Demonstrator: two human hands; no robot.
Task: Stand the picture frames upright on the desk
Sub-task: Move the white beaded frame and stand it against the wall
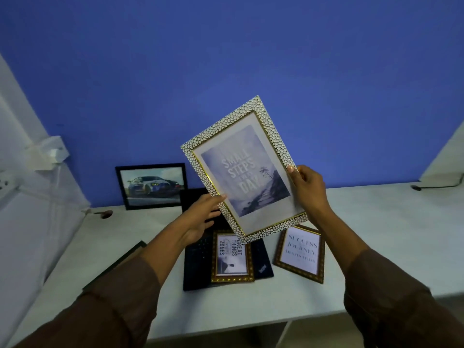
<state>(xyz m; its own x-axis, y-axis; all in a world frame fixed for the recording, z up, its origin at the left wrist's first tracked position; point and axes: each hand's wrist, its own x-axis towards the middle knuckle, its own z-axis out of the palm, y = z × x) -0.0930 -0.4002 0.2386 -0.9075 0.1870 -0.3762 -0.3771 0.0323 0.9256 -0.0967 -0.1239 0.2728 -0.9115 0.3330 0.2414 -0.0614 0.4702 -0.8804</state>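
A large white-and-gold pebbled frame (242,169) is in the air above the desk, tilted to the left. My right hand (307,188) grips its right edge. My left hand (200,217) touches its lower left edge with fingers spread behind it. A black frame with a car picture (152,185) stands upright against the blue wall at the back left. Two gold-brown frames lie flat: one (232,257) on a black laptop, the other (300,253) on the desk to its right.
The black laptop (198,259) lies open on the white desk (376,234), under the held frame. A dark flat frame edge (118,262) lies at the left desk edge. A cable hole (106,214) sits at back left and a cable (437,185) at far right.
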